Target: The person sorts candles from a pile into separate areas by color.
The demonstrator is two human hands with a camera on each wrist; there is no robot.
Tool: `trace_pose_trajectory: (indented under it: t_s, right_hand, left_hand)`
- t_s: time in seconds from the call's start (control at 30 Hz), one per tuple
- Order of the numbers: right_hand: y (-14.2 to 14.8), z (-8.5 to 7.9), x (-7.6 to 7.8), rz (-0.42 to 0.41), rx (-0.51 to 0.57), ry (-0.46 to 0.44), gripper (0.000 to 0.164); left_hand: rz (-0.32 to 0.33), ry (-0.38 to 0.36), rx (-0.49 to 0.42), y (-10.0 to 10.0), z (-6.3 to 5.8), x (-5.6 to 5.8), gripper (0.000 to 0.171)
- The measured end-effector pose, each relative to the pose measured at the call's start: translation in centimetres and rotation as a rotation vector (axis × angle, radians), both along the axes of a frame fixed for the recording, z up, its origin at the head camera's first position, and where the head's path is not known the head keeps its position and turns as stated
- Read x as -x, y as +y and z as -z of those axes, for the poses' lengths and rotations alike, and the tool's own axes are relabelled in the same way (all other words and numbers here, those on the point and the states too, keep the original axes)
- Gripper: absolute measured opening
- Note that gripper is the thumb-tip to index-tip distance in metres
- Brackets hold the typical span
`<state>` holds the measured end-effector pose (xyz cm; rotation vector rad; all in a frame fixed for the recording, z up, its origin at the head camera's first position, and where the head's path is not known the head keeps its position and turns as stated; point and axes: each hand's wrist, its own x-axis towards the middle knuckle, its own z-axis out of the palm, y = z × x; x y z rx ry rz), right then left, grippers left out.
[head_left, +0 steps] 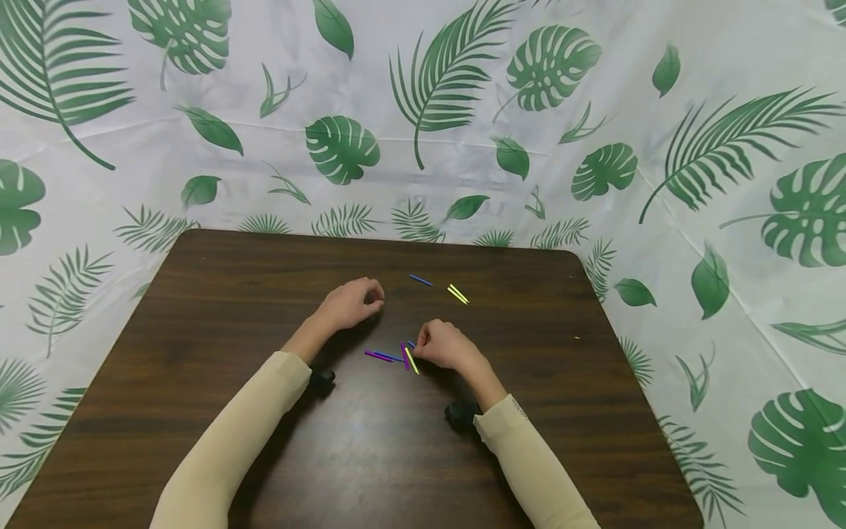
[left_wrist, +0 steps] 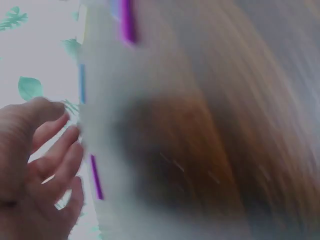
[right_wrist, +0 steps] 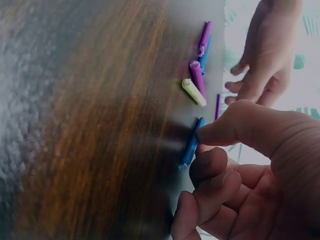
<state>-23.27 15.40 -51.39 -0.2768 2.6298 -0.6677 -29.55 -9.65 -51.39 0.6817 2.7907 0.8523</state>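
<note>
My right hand [head_left: 446, 345] pinches a short blue stick [right_wrist: 192, 145] between thumb and fingers, low over the table. Beside it lies a loose cluster: a yellow stick [right_wrist: 194, 92], a purple stick [right_wrist: 198, 77], and another purple stick [right_wrist: 205, 37] lying along a blue stick [head_left: 390, 357]. My left hand [head_left: 353, 303] hovers farther out and to the left, fingers loosely curved and holding nothing. Near its fingers in the left wrist view is a separate purple stick [left_wrist: 96, 177]; in the head view that one is hidden.
Farther back on the dark wooden table [head_left: 515, 455] lie a blue stick [head_left: 421, 280] and two yellow sticks [head_left: 458, 294]. A tiny yellow bit [head_left: 577, 338] is on the right. A leaf-print sheet [head_left: 436, 184] hangs behind the table and along its sides.
</note>
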Motion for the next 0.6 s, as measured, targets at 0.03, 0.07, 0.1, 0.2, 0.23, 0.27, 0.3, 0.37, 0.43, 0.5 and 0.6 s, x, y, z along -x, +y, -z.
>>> trace_pose_trajectory:
  t_s: [0.03, 0.07, 0.1, 0.2, 0.23, 0.27, 0.3, 0.37, 0.43, 0.5, 0.6]
  right_hand:
    - [0.0, 0.0, 0.0, -0.002, -0.002, 0.003, 0.016]
    - [0.0, 0.0, 0.0, -0.006, -0.004, 0.005, 0.016]
    - [0.0, 0.0, 0.0, -0.011, -0.006, 0.009, 0.016]
    - [0.2, 0.0, 0.1, -0.023, -0.001, 0.018, 0.015]
    - [0.2, 0.0, 0.1, -0.027, 0.0, 0.022, 0.014]
    - [0.3, 0.0, 0.1, -0.029, 0.002, 0.021, 0.014]
    - [0.4, 0.0, 0.1, -0.031, 0.005, 0.021, 0.013]
    - [0.5, 0.0, 0.1, -0.034, 0.011, 0.015, 0.012]
    - [0.6, 0.0, 0.1, -0.038, 0.015, 0.011, 0.012]
    - [0.6, 0.0, 0.2, -0.044, 0.02, 0.01, 0.011]
    - [0.7, -0.1, 0.2, -0.054, 0.023, 0.01, 0.01]
  left_hand:
    - [0.027, -0.036, -0.018, 0.2, -0.1, -0.1, 0.017]
    - [0.058, -0.073, -0.037, 0.4, -0.3, -0.3, 0.017]
    - [0.09, -0.11, -0.058, 0.5, -0.4, -0.4, 0.017]
    - [0.191, -0.186, -0.09, 1.0, -0.7, -0.8, 0.016]
    - [0.223, -0.202, -0.098, 1.2, -0.7, -1.0, 0.016]
    - [0.251, -0.214, -0.104, 1.4, -0.8, -1.1, 0.015]
    - [0.274, -0.228, -0.109, 1.5, -0.8, -1.2, 0.015]
    - [0.303, -0.245, -0.107, 1.8, -0.8, -1.5, 0.015]
    - [0.328, -0.26, -0.1, 2.1, -0.7, -1.7, 0.014]
    - [0.35, -0.282, -0.089, 2.3, -0.5, -1.9, 0.015]
    - [0.384, -0.312, -0.071, 2.5, -0.2, -2.2, 0.015]
